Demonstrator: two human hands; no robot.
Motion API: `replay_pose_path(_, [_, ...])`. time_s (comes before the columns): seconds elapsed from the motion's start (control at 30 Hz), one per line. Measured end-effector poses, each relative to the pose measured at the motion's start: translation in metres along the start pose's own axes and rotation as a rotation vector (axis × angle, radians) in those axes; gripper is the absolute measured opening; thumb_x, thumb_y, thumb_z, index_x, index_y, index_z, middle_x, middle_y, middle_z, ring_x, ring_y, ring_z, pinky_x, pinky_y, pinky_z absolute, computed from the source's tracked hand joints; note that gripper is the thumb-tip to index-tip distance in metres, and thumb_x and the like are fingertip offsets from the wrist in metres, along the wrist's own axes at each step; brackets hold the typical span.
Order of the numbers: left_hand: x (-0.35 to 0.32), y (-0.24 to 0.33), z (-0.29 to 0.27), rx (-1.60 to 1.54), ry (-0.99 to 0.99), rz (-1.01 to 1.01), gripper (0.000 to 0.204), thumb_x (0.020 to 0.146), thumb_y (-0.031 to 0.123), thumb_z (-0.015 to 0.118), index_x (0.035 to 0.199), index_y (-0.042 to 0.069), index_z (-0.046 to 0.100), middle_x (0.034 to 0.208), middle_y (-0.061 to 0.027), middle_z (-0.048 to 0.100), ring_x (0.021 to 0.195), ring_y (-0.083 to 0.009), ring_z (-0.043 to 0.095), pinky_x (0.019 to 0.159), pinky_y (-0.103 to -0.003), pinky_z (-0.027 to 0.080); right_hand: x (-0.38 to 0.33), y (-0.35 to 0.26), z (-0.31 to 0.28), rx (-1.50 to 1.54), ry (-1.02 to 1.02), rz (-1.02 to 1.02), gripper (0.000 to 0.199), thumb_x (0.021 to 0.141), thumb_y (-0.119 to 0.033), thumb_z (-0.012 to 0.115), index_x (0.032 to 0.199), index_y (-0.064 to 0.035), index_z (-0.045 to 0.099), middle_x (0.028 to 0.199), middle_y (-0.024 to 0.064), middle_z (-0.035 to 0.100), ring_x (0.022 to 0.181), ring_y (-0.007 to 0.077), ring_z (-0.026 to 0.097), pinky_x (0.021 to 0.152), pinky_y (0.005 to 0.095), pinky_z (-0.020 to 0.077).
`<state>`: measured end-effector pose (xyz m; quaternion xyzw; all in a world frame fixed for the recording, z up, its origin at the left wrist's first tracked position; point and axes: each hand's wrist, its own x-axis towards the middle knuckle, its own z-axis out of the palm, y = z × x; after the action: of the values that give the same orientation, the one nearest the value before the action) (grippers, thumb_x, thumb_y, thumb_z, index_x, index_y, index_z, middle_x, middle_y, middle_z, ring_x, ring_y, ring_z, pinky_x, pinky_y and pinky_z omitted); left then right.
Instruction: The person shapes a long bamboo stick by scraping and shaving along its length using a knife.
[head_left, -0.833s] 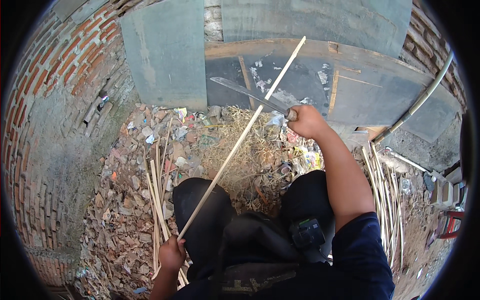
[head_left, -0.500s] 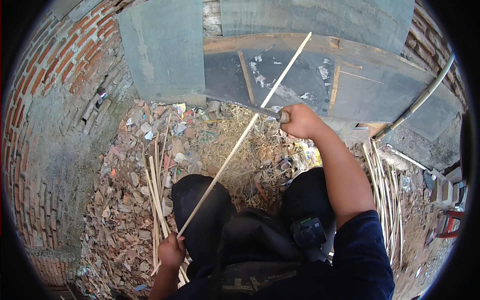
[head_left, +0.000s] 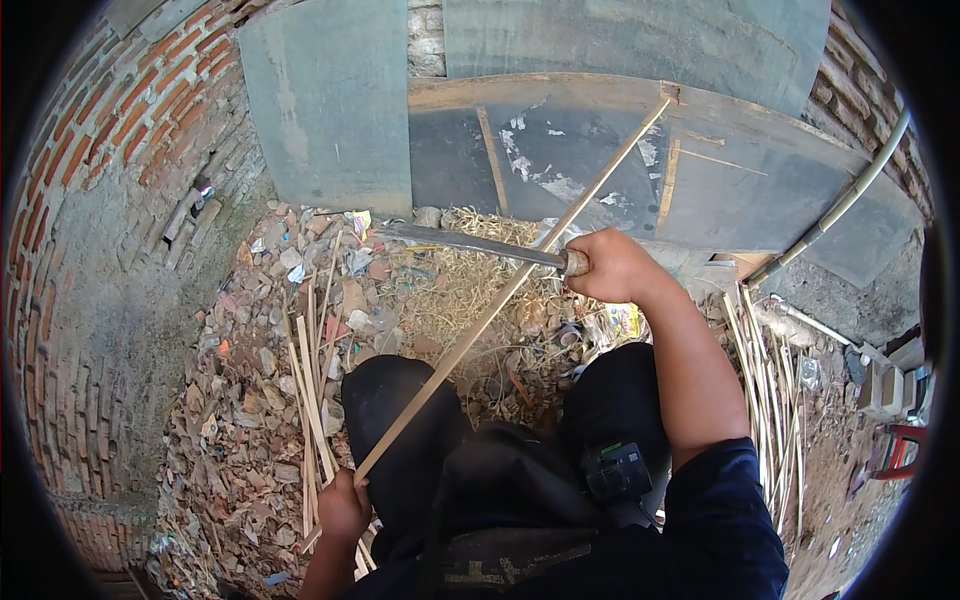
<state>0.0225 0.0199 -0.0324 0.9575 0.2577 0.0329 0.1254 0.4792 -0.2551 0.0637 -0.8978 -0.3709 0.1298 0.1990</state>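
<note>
My left hand [head_left: 345,504] is closed around the near end of a long pale bamboo strip [head_left: 455,352]. The strip slants up over my left thigh to the far right, its tip before the dark panel. In my right hand [head_left: 610,266] is the short brown handle of a machete, gripped tightly. The machete's [head_left: 470,243] grey blade points left and crosses over the strip near the handle. Whether the edge touches the strip I cannot tell.
Pale strips [head_left: 313,400] lie on the rubble at my left, and another bundle [head_left: 765,400] is at my right. Curly shavings [head_left: 450,285] cover the ground ahead. A brick wall [head_left: 90,250] stands left; a pole [head_left: 840,205] leans at the right. A black device [head_left: 616,470] rests on my right thigh.
The far end of the strip has swung right and slightly down, and the strip now shows a wider face. The machete and my right hand have come slightly lower. My left hand has barely moved.
</note>
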Motion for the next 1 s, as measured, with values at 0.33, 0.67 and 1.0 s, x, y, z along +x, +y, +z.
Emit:
replay_pose_path(0.33, [0.003, 0.002, 0.004, -0.277, 0.002, -0.056, 0.03, 0.102, 0.027, 0.055, 0.086, 0.002, 0.054, 0.065, -0.0238, 0.059, 0.064, -0.0487, 0.063, 0.055, -0.051, 0.047, 0.015, 0.019, 0.005, -0.051, 0.077, 0.121, 0.038, 0.073, -0.025, 0.069, 0.108, -0.0095, 0.074, 0.092, 0.0222, 0.072, 0.093, 0.0412, 0.069, 0.085, 0.0498, 0.0551])
replay_pose_path(0.67, [0.002, -0.004, 0.014, -0.321, -0.012, -0.102, 0.035, 0.104, 0.032, 0.051, 0.085, 0.002, 0.054, 0.064, -0.0237, 0.059, 0.064, -0.0491, 0.062, 0.055, -0.051, 0.047, 0.027, 0.009, 0.02, 0.087, 0.18, 0.032, 0.026, 0.074, -0.021, 0.071, 0.093, -0.0041, 0.071, 0.075, 0.0194, 0.069, 0.073, 0.0386, 0.068, 0.07, 0.0465, 0.0542])
replay_pose_path(1.0, [-0.003, -0.004, 0.009, -0.282, 0.003, -0.086, 0.039, 0.105, 0.034, 0.05, 0.083, 0.002, 0.052, 0.063, -0.0238, 0.058, 0.061, -0.0484, 0.062, 0.053, -0.051, 0.045, 0.014, -0.037, 0.012, -0.199, -0.076, -0.038, 0.034, 0.075, -0.024, 0.069, 0.103, -0.0051, 0.073, 0.093, 0.023, 0.072, 0.093, 0.0409, 0.069, 0.086, 0.0483, 0.0556])
